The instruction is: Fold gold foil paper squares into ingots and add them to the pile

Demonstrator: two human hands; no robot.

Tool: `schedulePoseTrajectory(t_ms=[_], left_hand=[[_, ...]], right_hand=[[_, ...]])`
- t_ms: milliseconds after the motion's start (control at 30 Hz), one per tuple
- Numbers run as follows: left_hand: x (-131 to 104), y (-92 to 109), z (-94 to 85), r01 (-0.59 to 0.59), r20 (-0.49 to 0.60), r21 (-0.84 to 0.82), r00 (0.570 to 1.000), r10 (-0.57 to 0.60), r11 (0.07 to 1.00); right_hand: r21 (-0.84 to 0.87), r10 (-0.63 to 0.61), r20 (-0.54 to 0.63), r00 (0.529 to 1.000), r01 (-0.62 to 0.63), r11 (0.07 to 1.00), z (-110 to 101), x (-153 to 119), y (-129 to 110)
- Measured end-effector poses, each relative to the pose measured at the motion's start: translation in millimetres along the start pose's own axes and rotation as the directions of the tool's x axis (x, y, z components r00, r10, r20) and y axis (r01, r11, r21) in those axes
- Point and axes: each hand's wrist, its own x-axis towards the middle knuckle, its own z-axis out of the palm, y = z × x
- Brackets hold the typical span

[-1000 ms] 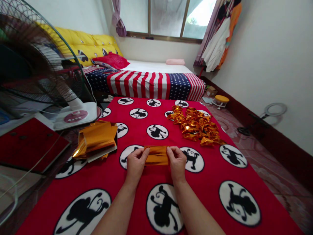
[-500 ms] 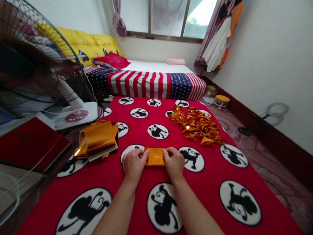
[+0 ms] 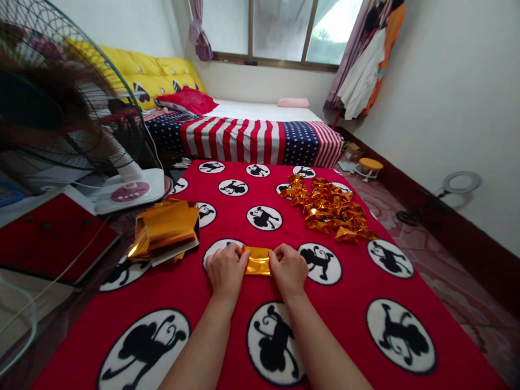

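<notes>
Between my hands, a folded piece of gold foil paper [image 3: 258,261] lies low over the red cloth [image 3: 227,346] with black monkey prints. My left hand [image 3: 227,268] pinches its left end, thumb on the near face. At the right end, my right hand [image 3: 289,268] grips it the same way, fingers closed. The paper's middle bulges slightly and shines. To the left sits a stack of flat gold foil sheets [image 3: 170,225]. Ahead and to the right is a heap of several folded gold foil pieces [image 3: 333,208], shaped like ingots.
A running fan [image 3: 130,189] stands at the left, beside a dark red box-like panel [image 3: 52,235]. Beyond the cloth is a bed [image 3: 247,138] with a striped cover. A yellow stool [image 3: 370,164] and a ring light [image 3: 462,182] are at the right.
The gold foil paper has gone from lying flat to bulging in the middle. My hands have drawn slightly closer together, both still pinching its ends. The view has shifted a little.
</notes>
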Motion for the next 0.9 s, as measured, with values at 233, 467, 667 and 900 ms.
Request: schedulePoseTrajectory(t_ms=[233,467,667,900], left_hand=[[-1.0,5.8,0.6,-0.148,-0.037,-0.034,0.988,0.147,0.988],[6.3,-0.6,9.6,-0.243,0.095,-0.165,0.961,0.261,0.956],[3.0,-12.5,-2.6,-0.303,0.180,-0.244,0.919,0.350,0.921],[-9.2,-22.0,-8.1,-0.314,0.206,-0.277,0.904,0.375,0.908]], right_hand=[[0.016,-0.114,0.029,0.993,0.114,0.993,-3.0,-1.1,-3.3],[-0.078,-0.133,0.139,0.981,0.145,0.986,-6.9,-0.2,-10.4],[-0.153,-0.092,0.190,0.977,0.122,0.981,-19.3,-5.2,-19.5],[-0.193,-0.060,0.120,0.991,0.083,0.978,-17.8,-24.9,-41.5]])
